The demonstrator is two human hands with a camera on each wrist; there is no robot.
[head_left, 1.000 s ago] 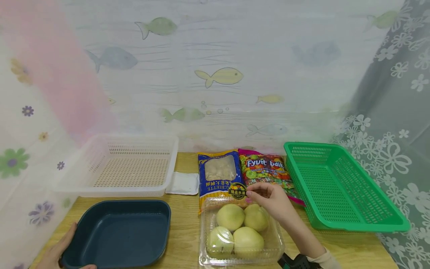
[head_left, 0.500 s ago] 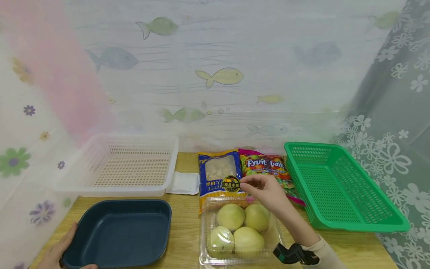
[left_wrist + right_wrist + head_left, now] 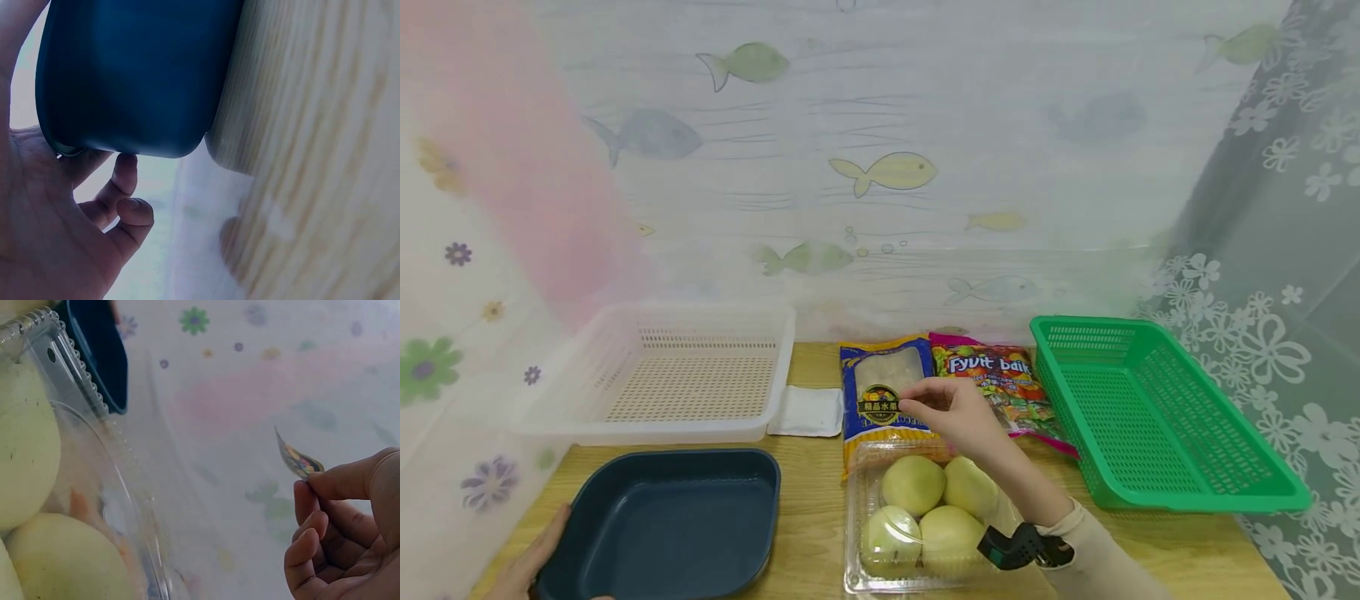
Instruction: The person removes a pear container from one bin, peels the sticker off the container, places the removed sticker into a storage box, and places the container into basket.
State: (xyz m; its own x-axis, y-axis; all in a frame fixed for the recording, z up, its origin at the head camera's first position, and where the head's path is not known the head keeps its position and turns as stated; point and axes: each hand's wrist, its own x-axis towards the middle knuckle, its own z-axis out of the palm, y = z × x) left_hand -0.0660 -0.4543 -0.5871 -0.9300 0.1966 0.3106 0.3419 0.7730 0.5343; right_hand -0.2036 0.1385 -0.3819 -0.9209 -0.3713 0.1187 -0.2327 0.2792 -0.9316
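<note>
My right hand [image 3: 955, 412] pinches a black and gold fruit sticker [image 3: 878, 406] between thumb and forefinger, above the blue pasta bag [image 3: 887, 375]. In the right wrist view the sticker [image 3: 299, 464] is seen nearly edge-on and bent, with the other fingers curled below. A clear plastic box [image 3: 854, 533] of several pale green round fruits [image 3: 913, 485] stands below this hand; its lid is down. At the lower left my left hand [image 3: 527, 558] grips the left side of a dark blue rectangular pan [image 3: 662, 525]. In the left wrist view its fingers [image 3: 126, 169] curl by the pan's wall.
A white basket [image 3: 625, 433] stands at the back left, beside a small white packet [image 3: 807, 412]. Right of the pasta bag lies a colourful candy bag [image 3: 992, 371]. A green basket [image 3: 1150, 417] stands at the right. Printed curtains [image 3: 880, 250] surround the wooden table [image 3: 808, 517].
My right hand has moved left with the sticker, from above the fruit box's back edge to over the pasta bag. The left hand stays on the pan.
</note>
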